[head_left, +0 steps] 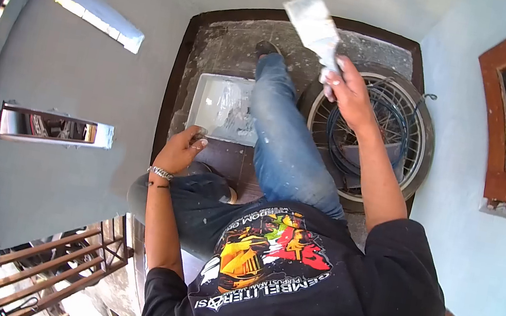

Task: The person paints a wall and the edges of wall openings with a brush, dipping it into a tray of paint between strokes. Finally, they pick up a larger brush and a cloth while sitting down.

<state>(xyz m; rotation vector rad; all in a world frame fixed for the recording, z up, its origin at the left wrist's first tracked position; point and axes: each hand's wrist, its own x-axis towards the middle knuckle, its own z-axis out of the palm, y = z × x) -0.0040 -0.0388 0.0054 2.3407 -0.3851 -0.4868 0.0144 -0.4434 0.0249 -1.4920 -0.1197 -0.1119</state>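
My right hand [349, 95] is closed round the handle of a wide paintbrush [312, 24], raised in front of the far wall. The brush head is coated in white paint and points up and to the left. White paint spots my right fingers. My left hand [182, 148] is at the near left corner of a white paint tray [193, 104] on the floor. Its fingers are curled together, with a small greyish patch at the tips; whether they grip anything is hard to see. White paint lies in the tray, and my leg covers its right edge.
A spoked wheel [424, 156] with coiled dark cable lies on the floor at right. A grey wall [86, 76] with two slots rises at left, above a metal railing [57, 266]. A wooden-framed window [505, 113] is in the right wall. My paint-spotted jeans [294, 151] stretch between tray and wheel.
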